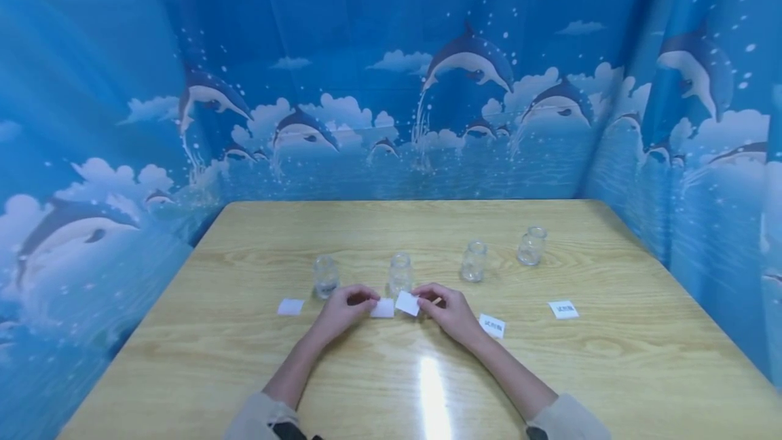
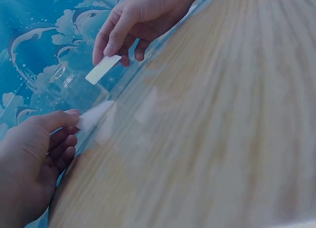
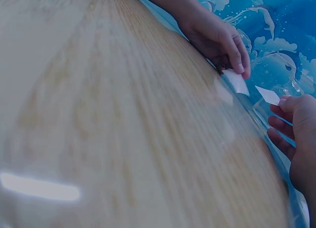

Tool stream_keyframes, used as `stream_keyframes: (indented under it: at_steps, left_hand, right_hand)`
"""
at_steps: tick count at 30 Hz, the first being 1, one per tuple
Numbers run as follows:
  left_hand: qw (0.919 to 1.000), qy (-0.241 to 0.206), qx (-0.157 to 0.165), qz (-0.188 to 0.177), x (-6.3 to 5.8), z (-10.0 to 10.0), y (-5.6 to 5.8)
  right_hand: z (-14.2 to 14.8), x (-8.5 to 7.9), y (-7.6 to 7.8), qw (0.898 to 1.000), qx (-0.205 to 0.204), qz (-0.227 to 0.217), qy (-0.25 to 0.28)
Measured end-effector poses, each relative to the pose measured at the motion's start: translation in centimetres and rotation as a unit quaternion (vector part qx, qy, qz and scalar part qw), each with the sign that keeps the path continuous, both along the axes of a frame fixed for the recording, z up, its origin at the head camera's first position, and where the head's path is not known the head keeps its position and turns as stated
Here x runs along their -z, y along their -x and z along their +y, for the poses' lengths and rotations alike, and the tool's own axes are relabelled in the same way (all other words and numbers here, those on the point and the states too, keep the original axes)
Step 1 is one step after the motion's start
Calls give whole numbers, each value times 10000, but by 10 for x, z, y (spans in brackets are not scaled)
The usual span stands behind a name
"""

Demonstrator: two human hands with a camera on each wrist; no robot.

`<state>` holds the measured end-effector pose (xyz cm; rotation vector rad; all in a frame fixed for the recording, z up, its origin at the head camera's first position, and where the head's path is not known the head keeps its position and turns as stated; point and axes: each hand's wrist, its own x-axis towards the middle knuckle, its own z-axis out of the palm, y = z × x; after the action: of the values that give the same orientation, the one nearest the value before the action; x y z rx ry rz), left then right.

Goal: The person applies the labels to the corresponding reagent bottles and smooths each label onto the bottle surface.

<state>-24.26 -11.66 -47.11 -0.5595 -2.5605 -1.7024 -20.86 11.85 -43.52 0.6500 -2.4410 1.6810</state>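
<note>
- Curtain (image 1: 91,121): blue, soft folds, dolphin & cloud print; hangs past table's L, far & R edges.
- Table (image 1: 183,358): smooth, shiny, pale wood grain, rounded far corners.
- L sleeve (image 1: 252,418): pale cloth, dark band at cuff.
- Card 1 (image 1: 290,307): white, flat rect., on table, closest card to L edge.
- Jar 1 (image 1: 326,278): clear glass, short neck, upright; closest jar to L edge.
- L hand (image 1: 339,311): thumb + fingertips pinch card 2; other fingers curled in.
- Card 2 (image 1: 383,309): white, thin, straight-edged, over mid-table; can't tell if it touches the top.
- Jar 2 (image 1: 400,271): same glass, upright, on far-edge side of held cards.
- Card 3 (image 1: 407,303): white, near-square, tilted, just beside card 2.
- R hand (image 1: 452,316): thumb + fingertips pinch card 3.
- Jar 3 (image 1: 474,262): clear, round-rimmed, upright.
- Card 4 (image 1: 492,325): white, black print, askew on table nr R wrist.
- Jar 4 (image 1: 531,246): clear glass, closest to far edge, twd far R corner.
- Card 5 (image 1: 563,309): white, black print, flat, closest card to R edge.
- R sleeve (image 1: 571,418): pale cloth.
</note>
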Motion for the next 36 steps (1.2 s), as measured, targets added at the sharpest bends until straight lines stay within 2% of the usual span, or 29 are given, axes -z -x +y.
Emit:
stream_keyframes:
  at_steps: [6,11,16,24,26,28,29,31,34,36]
  left_hand:
    - [9941,915,339,471,0,-6,-1]
    - [9888,1200,444,762,1,-7,1]
    - [9882,1214,434,828,2,-6,1]
    - [9905,1013,345,863,2,-6,1]
    - [9906,851,257,1042,2,-4,0]
    - [9883,621,141,1386,3,-1,-1]
    - [9854,526,89,1618,3,2,-1]
    - [9741,368,78,2230,4,9,-3]
    - [9482,406,243,3141,5,22,-5]
    - [9309,584,388,3584,5,32,-6]
  right_hand:
    - [0,0,-1,10000,31,-51,38]
    - [1,5,3,9999,-1,156,20]
    - [0,2,1,9994,-79,320,53]
    - [-1,1,1,9999,-73,114,22]
    - [-1,2,1,9999,-64,129,2]
    - [-1,2,1,9999,-72,122,6]
    - [-1,2,1,9999,-86,105,16]
    - [0,2,1,9999,-120,50,32]
    - [1,2,1,9998,-198,-16,74]
    - [1,2,1,9997,-241,-18,85]
